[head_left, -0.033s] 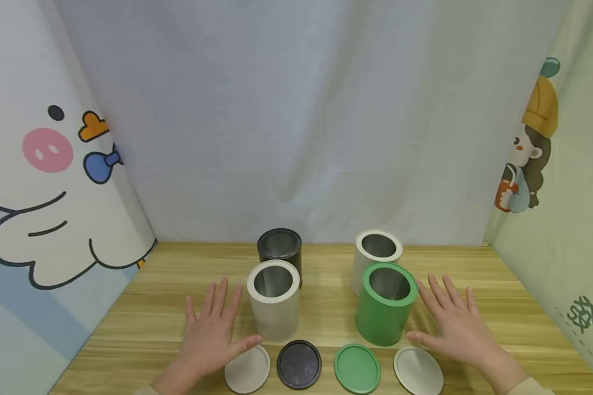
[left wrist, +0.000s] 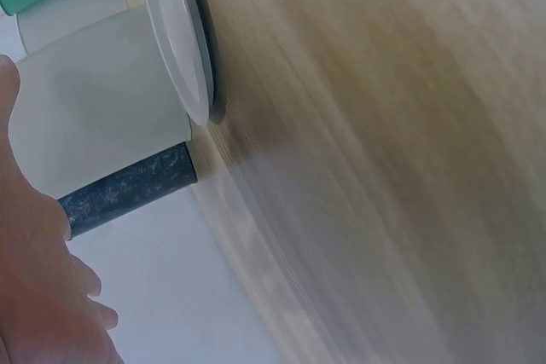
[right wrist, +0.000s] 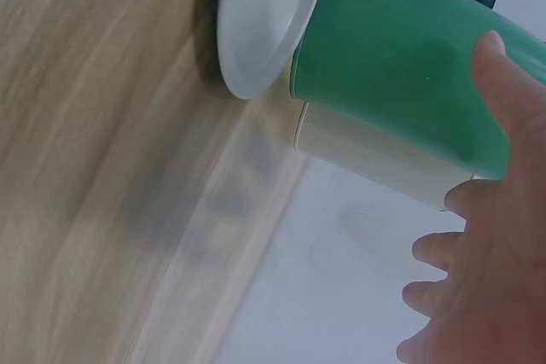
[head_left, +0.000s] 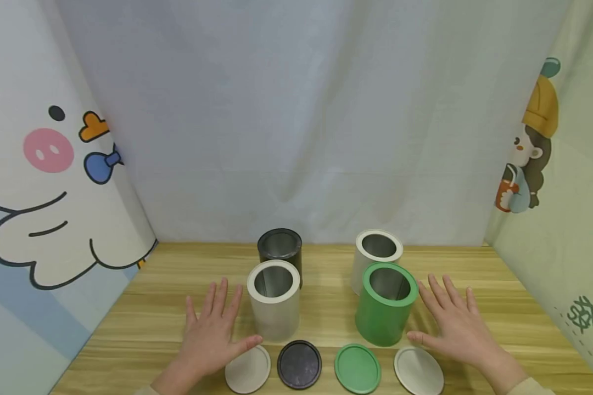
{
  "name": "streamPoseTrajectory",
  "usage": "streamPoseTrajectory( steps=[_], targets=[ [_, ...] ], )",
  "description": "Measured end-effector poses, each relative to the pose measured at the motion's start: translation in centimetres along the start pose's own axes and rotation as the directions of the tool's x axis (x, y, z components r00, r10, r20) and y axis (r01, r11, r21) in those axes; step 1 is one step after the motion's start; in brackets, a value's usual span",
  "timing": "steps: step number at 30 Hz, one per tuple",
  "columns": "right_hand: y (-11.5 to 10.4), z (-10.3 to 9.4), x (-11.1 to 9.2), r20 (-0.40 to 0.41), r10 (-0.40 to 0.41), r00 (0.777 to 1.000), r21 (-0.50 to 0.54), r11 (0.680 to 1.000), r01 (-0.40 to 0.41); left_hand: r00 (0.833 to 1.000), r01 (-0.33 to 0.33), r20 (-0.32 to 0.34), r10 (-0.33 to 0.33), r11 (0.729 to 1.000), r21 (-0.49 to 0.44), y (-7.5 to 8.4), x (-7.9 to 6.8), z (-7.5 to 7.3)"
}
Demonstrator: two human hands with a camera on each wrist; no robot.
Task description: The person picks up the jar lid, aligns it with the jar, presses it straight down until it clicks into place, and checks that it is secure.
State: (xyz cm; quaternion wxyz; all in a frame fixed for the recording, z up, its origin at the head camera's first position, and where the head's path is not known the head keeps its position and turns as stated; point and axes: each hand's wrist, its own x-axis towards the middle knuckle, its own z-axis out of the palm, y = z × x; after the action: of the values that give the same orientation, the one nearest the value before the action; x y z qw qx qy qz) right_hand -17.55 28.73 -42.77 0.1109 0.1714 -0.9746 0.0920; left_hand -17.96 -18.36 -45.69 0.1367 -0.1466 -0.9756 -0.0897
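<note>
Both hands hold nothing, fingers spread. In the head view, my left hand is beside the front-left white can, its thumb tip overlapping the edge of a white lid; contact cannot be told. A black can stands behind that can, partly hidden. My right hand is just right of a green can, which partly hides a second white can. All cans are upright with open tops. A black lid, a green lid and another white lid lie in front.
The wooden tabletop reaches back to a pale curtain. Printed cloth walls flank it, with a cartoon bird on the left and a cartoon figure on the right.
</note>
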Motion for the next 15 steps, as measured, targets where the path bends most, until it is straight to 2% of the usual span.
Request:
streamPoseTrajectory(
  steps=[9, 15],
  targets=[
    [0.03, 0.22, -0.21, -0.013, -0.015, 1.000, 0.001, 1.000, 0.015, 1.000, -0.002, -0.008, 0.002, 1.000, -0.013, -0.15, -0.06, -0.01],
    [-0.05, -0.24, 0.12, -0.068, -0.040, 0.997, -0.008, 0.999, 0.040, 0.999, -0.020, -0.037, 0.020, 1.000, 0.001, -0.20, 0.25, -0.41]
  ],
)
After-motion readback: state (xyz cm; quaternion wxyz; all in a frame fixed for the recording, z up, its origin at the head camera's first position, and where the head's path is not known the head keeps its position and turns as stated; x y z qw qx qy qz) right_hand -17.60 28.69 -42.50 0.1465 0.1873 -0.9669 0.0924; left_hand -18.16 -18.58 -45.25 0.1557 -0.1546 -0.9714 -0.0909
